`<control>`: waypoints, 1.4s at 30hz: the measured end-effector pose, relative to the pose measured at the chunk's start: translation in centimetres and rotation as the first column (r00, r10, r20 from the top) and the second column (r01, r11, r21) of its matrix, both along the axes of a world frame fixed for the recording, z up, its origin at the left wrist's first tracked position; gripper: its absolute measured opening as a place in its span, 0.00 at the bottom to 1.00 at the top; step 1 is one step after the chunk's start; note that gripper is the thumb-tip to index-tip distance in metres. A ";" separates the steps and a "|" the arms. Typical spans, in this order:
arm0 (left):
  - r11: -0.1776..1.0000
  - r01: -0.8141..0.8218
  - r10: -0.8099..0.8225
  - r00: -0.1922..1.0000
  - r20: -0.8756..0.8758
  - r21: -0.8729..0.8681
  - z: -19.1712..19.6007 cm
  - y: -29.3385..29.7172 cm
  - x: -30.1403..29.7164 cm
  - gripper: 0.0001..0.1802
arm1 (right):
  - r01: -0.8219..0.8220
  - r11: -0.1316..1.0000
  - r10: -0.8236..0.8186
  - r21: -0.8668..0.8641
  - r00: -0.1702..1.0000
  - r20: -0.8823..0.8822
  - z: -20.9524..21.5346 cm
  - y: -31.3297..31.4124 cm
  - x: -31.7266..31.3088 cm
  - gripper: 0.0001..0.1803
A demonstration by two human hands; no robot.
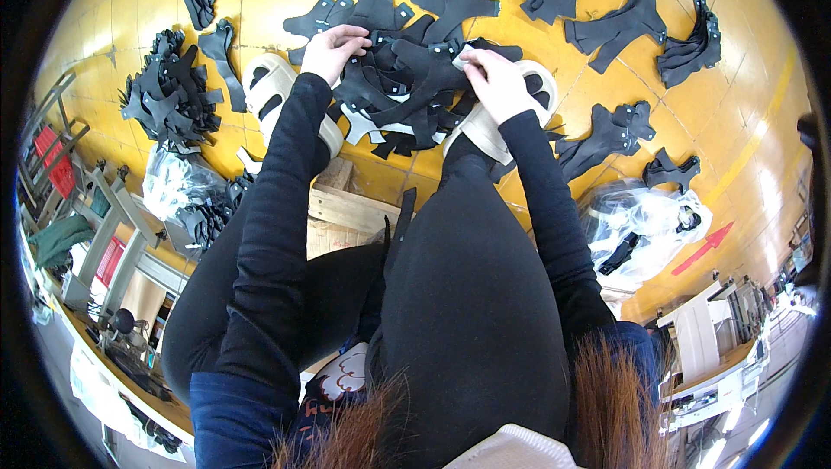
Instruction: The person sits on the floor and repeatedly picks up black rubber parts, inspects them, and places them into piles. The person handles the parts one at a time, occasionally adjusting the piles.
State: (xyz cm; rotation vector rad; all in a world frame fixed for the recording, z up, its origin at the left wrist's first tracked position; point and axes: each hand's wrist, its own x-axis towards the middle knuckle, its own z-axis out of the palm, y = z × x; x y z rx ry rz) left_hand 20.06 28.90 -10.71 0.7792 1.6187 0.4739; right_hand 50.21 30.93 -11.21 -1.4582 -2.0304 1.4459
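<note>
Both forearms reach forward, elbows bent, palms down. Left hand point(331, 52): fingers curled over the left edge of a loose heap of flat, black, multi-armed fabric pieces point(407, 80); cannot tell whether it pinches one. Right hand point(500, 81): thumb and fingertips pressed together on a small pale-grey patch point(461, 55) at the heap's right edge. The heap spans the room between the grips. Cream open-toed sandals point(482, 134) bracket it, just nearer the body than each hand. Beyond the right grip, yellow tiled floor point(511, 23) (grout lines visible) runs to a fanned black stack point(616, 23).
</note>
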 end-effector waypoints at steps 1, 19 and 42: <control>1.000 0.004 -0.004 1.000 -0.017 -0.006 0.1 0.1 0.3 0.13 | -0.042 0.998 0.044 -0.039 0.997 0.057 -0.3 0.0 0.0 0.09; 0.947 -0.266 0.283 0.956 -0.076 0.179 0.3 -0.1 -1.4 0.10 | -0.066 0.998 0.066 0.017 0.997 0.038 4.2 -1.7 1.0 0.09; 0.882 -0.452 0.464 0.882 -0.082 0.132 1.0 -7.5 2.5 0.11 | -0.172 0.969 0.170 0.178 0.985 0.025 3.0 -2.3 0.7 0.08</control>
